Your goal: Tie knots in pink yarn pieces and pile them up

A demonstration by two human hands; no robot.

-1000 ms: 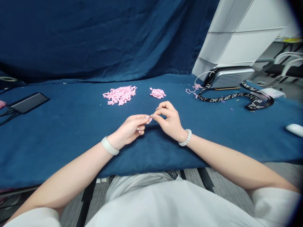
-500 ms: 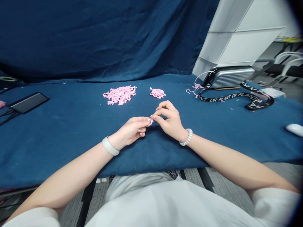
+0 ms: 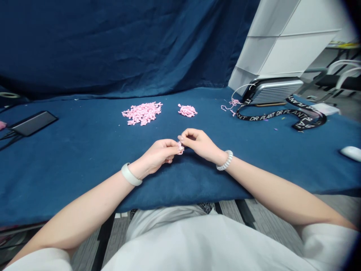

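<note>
- My left hand [image 3: 156, 156] and right hand [image 3: 201, 145] meet over the table [image 3: 84, 150], with a small pink knotted piece [image 3: 180, 148] between them, near the middle of my view.
- The left grip is narrow, pinched on the piece. The right grip is narrow too, its fingertips at the piece's upper end. The fingers hide much of it, so I can't be sure the right grip bears any of its weight.
- The piece looks tiny and light, so I judge a slackened pinch the main risk: it could drop onto the blue cloth [image 3: 93, 177].
- Uneven pull between the hands could also deform the piece or make it spring loose.
- A stray piece at 11 o'clock could vanish into the large pink pile [image 3: 142, 113], or at 12 o'clock into the small pink pile [image 3: 187, 110].
- At 6 o'clock the front edge of the table [image 3: 180, 201] lies close, so a piece falling that way could go over it.
- Room is open at 9 o'clock up to the black phone [image 3: 34, 123], and at 3 o'clock up to the white mouse [image 3: 351, 153].
- At 2 o'clock, loose pink strands [image 3: 232, 103] and a black lanyard [image 3: 270, 114] could snag a sweeping hand.
</note>
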